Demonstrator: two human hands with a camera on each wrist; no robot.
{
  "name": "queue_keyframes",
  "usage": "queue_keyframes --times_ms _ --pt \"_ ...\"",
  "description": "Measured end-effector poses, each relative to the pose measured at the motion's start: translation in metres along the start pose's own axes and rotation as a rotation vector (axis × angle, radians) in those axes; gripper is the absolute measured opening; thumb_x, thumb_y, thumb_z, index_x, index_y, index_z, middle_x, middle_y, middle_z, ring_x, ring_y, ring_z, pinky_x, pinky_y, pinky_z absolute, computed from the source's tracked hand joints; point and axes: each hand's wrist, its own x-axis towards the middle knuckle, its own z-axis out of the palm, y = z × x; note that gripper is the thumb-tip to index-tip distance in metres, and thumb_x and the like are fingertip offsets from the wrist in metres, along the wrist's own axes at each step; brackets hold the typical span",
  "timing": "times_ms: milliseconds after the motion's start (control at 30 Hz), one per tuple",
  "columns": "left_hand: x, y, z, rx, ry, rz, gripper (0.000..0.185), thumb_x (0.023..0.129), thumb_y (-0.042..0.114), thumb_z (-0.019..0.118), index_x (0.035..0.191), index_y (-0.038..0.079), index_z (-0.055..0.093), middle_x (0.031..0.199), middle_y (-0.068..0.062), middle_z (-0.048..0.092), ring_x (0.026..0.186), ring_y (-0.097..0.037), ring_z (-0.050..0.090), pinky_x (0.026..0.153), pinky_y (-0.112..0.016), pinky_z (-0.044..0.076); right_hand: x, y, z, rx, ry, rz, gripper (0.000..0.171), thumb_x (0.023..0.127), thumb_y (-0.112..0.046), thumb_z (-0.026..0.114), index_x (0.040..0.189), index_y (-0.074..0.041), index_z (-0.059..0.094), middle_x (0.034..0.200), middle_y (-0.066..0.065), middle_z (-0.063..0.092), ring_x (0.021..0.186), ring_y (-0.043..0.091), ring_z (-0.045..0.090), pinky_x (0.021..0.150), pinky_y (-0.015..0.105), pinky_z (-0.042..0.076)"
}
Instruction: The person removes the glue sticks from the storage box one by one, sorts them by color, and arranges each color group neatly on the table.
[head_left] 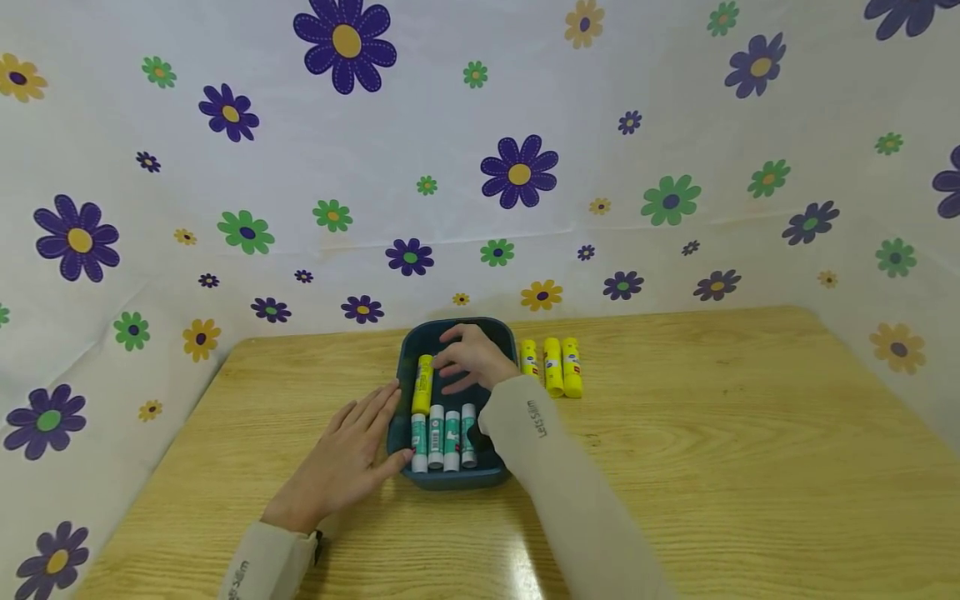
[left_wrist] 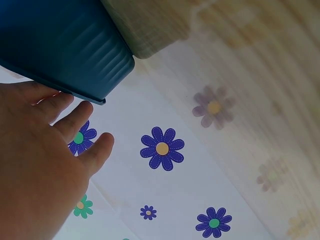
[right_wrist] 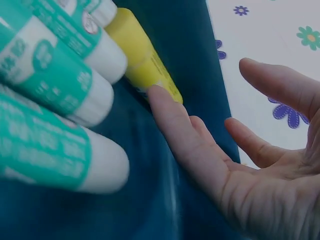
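Observation:
A dark blue tray (head_left: 405, 350) stands on the wooden table. In it lie several white-and-green glue sticks (head_left: 444, 437) in a row and one yellow glue stick (head_left: 423, 384) behind them. My right hand (head_left: 471, 360) hovers open inside the tray, one fingertip touching the yellow stick (right_wrist: 145, 60); the green sticks (right_wrist: 55, 85) lie beside it in the right wrist view. My left hand (head_left: 352, 450) lies flat on the table with straight fingers against the tray's left wall (left_wrist: 75, 50). Three more yellow glue sticks (head_left: 553, 367) lie on the table right of the tray.
Flowered cloth (head_left: 480, 167) walls in the table at the back and both sides. Bare wooden tabletop (head_left: 750, 433) stretches to the right and front of the tray.

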Motion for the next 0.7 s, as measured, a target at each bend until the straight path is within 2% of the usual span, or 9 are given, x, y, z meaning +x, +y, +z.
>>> queue_keyframes --times_ms 400,700 --pt "0.0 0.001 0.0 -0.009 -0.007 -0.007 0.08 0.089 0.063 0.033 0.146 0.009 0.019 0.152 -0.001 0.011 0.137 -0.021 0.013 0.108 -0.048 0.012 0.005 0.009 0.011 -0.021 -0.003 0.047 0.051 0.082 0.001 0.063 0.128 -0.001 0.041 0.111 0.016 0.055 0.101 0.039 0.055 0.075 0.05 0.05" --pt "0.0 0.0 -0.001 -0.012 -0.009 -0.011 0.078 0.089 0.06 0.036 0.146 0.009 0.018 0.152 -0.001 0.011 0.137 -0.02 0.012 0.108 -0.048 0.012 0.008 0.013 0.016 -0.067 -0.024 0.044 0.053 0.081 0.0 0.063 0.128 0.002 0.04 0.103 0.016 0.058 0.098 0.038 0.057 0.073 0.047 0.052"
